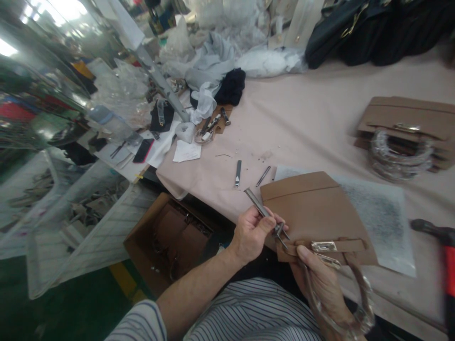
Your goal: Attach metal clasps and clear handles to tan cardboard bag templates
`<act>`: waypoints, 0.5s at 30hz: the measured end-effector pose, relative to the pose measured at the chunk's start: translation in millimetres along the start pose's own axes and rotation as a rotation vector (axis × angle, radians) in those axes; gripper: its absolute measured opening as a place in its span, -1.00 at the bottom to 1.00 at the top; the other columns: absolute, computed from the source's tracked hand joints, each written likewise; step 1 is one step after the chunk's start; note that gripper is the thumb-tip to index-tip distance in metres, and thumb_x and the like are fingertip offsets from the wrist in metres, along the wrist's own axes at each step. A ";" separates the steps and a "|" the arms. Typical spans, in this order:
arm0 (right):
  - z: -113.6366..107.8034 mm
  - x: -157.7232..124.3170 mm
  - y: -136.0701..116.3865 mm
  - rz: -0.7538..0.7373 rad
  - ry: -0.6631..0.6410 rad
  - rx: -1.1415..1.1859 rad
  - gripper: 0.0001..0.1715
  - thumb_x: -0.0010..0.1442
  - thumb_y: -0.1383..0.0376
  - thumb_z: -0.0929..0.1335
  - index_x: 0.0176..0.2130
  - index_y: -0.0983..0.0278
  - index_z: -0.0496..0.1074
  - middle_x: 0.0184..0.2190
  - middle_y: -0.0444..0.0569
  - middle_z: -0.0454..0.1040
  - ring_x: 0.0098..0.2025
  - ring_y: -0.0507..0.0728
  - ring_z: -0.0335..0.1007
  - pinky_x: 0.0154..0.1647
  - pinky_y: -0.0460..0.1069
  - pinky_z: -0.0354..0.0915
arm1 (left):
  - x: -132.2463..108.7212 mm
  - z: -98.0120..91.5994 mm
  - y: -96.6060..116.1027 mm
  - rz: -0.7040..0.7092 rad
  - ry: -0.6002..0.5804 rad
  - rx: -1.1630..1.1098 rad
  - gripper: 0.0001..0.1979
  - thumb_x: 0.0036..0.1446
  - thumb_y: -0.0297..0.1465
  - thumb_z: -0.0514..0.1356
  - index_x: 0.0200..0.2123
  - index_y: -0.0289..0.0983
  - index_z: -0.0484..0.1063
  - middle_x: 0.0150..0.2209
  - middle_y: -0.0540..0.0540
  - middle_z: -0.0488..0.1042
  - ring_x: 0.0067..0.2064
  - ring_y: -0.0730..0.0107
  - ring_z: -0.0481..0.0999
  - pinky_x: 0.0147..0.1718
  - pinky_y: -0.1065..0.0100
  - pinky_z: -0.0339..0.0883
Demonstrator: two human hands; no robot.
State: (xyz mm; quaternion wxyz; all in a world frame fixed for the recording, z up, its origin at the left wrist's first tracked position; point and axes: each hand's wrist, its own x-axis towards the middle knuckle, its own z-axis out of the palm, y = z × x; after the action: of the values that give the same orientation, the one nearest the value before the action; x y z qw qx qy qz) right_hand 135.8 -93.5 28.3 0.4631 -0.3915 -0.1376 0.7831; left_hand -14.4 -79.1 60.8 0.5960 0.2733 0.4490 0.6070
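A tan leather handbag (313, 208) lies at the near edge of the table, its strap and silver buckle (324, 246) facing me. My left hand (252, 234) is closed around a slim metal tool (258, 203) whose tip meets the strap end beside the buckle. My right hand (322, 284) grips the bag's strap and the plastic-wrapped handle (359, 293) from below, thumb pressed on the strap.
Two small metal tools (238, 173) lie on the pinkish table (302, 123). A second tan bag (408, 128) with wrapped handles sits at right, black bags (373, 28) behind. A red-handled tool (448, 265) is far right. An open cardboard box (170, 237) stands on the floor.
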 end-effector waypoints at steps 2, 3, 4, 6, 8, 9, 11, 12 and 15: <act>-1.8 0.0 0.5 0.004 0.026 -0.010 -0.51 0.04 0.24 0.55 0.00 0.15 0.57 -0.03 -0.04 0.59 0.18 0.28 0.40 0.40 0.24 0.11 | 0.3 -0.9 -2.0 0.006 0.003 0.013 -0.55 0.09 -0.07 0.40 -0.29 -0.33 0.38 -0.32 -0.12 0.59 -0.30 0.26 0.66 -0.25 0.30 0.55; -2.7 0.1 0.8 0.002 0.039 -0.015 -0.51 0.04 0.25 0.55 0.00 0.14 0.57 -0.03 -0.05 0.60 0.18 0.27 0.40 0.40 0.24 0.11 | 0.6 -1.4 -3.1 0.008 0.004 0.020 -0.55 0.09 -0.06 0.39 -0.29 -0.33 0.38 -0.32 -0.13 0.59 -0.30 0.25 0.66 -0.24 0.29 0.55; -3.4 0.2 1.1 0.001 0.046 -0.016 -0.50 0.04 0.25 0.55 0.01 0.14 0.57 -0.03 -0.05 0.60 0.18 0.27 0.40 0.40 0.24 0.11 | 1.0 -2.0 -4.1 0.011 0.005 0.030 -0.54 0.09 -0.05 0.39 -0.29 -0.33 0.38 -0.32 -0.13 0.59 -0.30 0.25 0.66 -0.24 0.28 0.55; -3.7 0.9 2.0 0.007 0.043 -0.009 -0.46 0.03 0.23 0.56 0.03 0.14 0.56 -0.02 -0.04 0.59 0.19 0.28 0.39 0.40 0.25 0.11 | 1.7 -3.5 -5.4 0.019 -0.002 0.049 -0.54 0.10 -0.05 0.38 -0.28 -0.32 0.37 -0.32 -0.13 0.59 -0.31 0.26 0.66 -0.24 0.28 0.55; -2.4 2.0 3.1 0.026 0.041 -0.003 -0.44 0.01 0.21 0.57 0.03 0.14 0.56 -0.01 -0.03 0.58 0.21 0.29 0.37 0.40 0.26 0.10 | 2.7 -4.8 -5.6 0.032 -0.016 0.077 -0.56 0.13 -0.06 0.37 -0.27 -0.32 0.38 -0.32 -0.13 0.59 -0.30 0.27 0.66 -0.24 0.30 0.54; -1.2 2.6 3.6 0.033 0.045 -0.005 -0.45 0.00 0.21 0.57 0.02 0.14 0.57 0.00 -0.03 0.58 0.22 0.29 0.36 0.40 0.26 0.10 | 3.2 -5.3 -5.4 0.040 -0.024 0.095 -0.57 0.14 -0.06 0.36 -0.26 -0.32 0.38 -0.31 -0.13 0.58 -0.30 0.28 0.66 -0.24 0.32 0.54; 1.5 3.6 4.2 0.025 0.062 -0.019 -0.46 -0.01 0.19 0.58 0.00 0.14 0.58 0.00 -0.03 0.58 0.23 0.29 0.34 0.40 0.26 0.10 | 4.5 -6.0 -5.0 0.063 -0.036 0.145 -0.57 0.16 -0.05 0.34 -0.25 -0.32 0.38 -0.30 -0.14 0.58 -0.27 0.27 0.67 -0.24 0.33 0.54; 2.8 3.9 4.4 0.013 0.067 -0.029 -0.47 -0.01 0.19 0.58 -0.01 0.14 0.58 0.00 -0.04 0.58 0.24 0.29 0.33 0.40 0.26 0.11 | 5.2 -6.2 -4.9 0.077 -0.042 0.170 -0.56 0.16 -0.05 0.33 -0.25 -0.32 0.38 -0.29 -0.15 0.58 -0.26 0.26 0.67 -0.24 0.33 0.54; 5.3 5.0 3.6 -0.010 0.077 -0.065 -0.52 -0.02 0.16 0.58 -0.07 0.15 0.61 -0.02 -0.03 0.58 0.23 0.31 0.34 0.37 0.28 0.15 | 8.5 -6.5 -5.4 0.140 -0.077 0.253 -0.59 0.20 -0.06 0.30 -0.23 -0.32 0.39 -0.28 -0.17 0.58 -0.24 0.24 0.67 -0.24 0.33 0.54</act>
State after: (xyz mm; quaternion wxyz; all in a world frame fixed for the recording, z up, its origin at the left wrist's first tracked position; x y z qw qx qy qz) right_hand 128.3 -90.5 27.2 0.4590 -0.4356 -0.1467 0.7603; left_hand -18.7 -72.9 51.5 0.5297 0.3998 0.4785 0.5750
